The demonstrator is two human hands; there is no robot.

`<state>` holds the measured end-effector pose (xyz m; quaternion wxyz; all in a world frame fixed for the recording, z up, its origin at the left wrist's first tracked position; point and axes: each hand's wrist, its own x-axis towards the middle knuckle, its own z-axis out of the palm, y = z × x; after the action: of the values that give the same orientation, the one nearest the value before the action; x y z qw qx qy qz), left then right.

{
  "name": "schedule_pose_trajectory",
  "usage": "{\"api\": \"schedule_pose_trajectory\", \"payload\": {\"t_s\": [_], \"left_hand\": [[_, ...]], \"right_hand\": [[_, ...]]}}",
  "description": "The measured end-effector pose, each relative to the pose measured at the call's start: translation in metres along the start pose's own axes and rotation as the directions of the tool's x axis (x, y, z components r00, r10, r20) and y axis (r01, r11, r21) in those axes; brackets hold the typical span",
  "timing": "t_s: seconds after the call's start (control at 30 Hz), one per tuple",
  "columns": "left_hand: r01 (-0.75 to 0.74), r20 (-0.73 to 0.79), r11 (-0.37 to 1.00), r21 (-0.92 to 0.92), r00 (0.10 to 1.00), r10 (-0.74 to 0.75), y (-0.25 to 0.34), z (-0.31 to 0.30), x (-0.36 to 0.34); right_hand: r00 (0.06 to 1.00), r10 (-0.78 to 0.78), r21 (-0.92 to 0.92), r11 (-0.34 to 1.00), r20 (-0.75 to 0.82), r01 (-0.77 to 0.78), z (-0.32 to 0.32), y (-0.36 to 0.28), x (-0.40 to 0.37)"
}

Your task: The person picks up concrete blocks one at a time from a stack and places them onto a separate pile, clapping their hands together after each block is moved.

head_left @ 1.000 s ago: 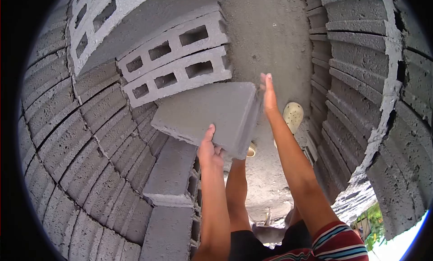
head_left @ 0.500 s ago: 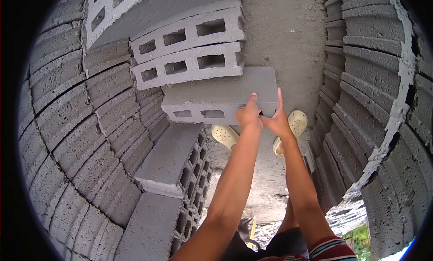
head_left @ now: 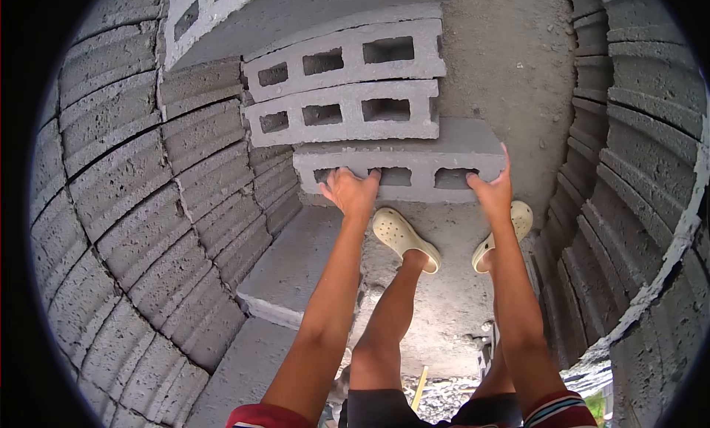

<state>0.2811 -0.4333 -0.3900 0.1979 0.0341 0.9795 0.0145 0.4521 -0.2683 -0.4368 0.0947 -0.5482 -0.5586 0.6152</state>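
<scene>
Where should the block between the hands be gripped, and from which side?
I'd grip the concrete block from the near side: right hand on its right end wall, left hand on the web between the left and middle openings. The three-holed face is turned toward the wearer, so its openings should give purchase; the stacked blocks crowd much of the far side.

Gray block (head_left: 423,178), hollow, three-holed, lying crosswise
</scene>
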Motion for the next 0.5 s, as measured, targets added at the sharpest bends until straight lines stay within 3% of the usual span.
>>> {"api": "schedule_pose_trajectory", "payload": {"t_s": [0.07, 0.27, 0.5], "left_hand": [[0.112, 0.085, 0.99, -0.089, 0.991, -0.105, -0.003, 0.003, 0.002], [0.081, 0.152, 0.994, -0.069, 0.986, -0.069, -0.026, -0.008, 0.011], [0.103, 0.141, 0.993, 0.065, 0.984, -0.111, -0.058, -0.042, 0.048]], "right_hand": [[1.0, 0.008, -0.09, 0.996, -0.02, -0.01, -0.002, -0.001, -0.002], [0.998, -0.023, -0.123, 0.992, -0.062, 0.016, 0.01, -0.004, -0.019], [0.999, -0.012, -0.121, 0.993, -0.048, 0.006, 0.066, -0.018, -0.036]]}}
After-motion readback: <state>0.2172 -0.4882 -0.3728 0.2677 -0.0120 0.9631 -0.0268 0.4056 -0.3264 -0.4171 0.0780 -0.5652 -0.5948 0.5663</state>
